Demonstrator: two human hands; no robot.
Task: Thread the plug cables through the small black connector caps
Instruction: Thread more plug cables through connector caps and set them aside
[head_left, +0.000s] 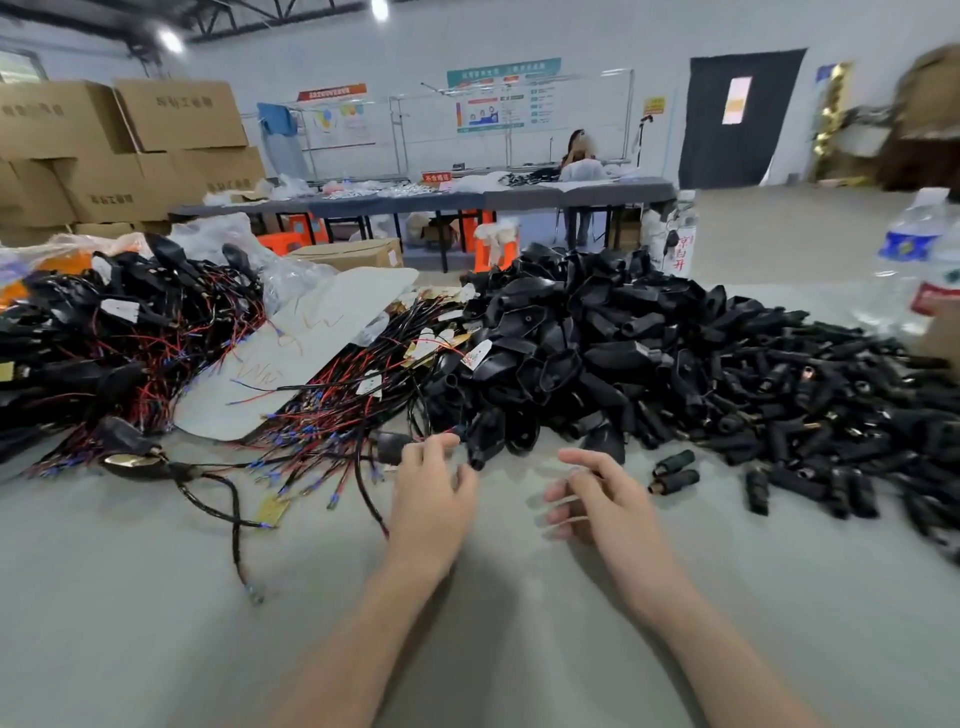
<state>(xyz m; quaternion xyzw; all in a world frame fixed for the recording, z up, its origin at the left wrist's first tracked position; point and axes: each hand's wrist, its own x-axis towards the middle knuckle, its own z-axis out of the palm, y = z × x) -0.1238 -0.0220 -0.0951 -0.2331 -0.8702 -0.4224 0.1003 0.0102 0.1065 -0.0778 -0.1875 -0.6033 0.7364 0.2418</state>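
The person's left hand (432, 488) reaches toward twelve o'clock with fingers loosely bent. Its thumb is close against the narrow end of a black cap (485, 441) at the pile's edge. Motion blur means I cannot tell whether it pinches the cap or only nears it. The right hand (597, 501) hangs just beside it at three o'clock, fingers relaxed and slightly curled, holding nothing.

The plug cables (337, 410), black with red and blue-tipped leads and white tags, sprawl on the grey surface (156, 597) at ten o'clock from the hands. A bigger tangle of cables (104, 338) lies farther out at nine. A heap of large black shells (550, 343) rises at twelve. The small black connector caps (831, 400) spread away at two o'clock, with two loose caps (672, 472) just right of the right hand. Water bottles (909, 249) stand at the far right edge.
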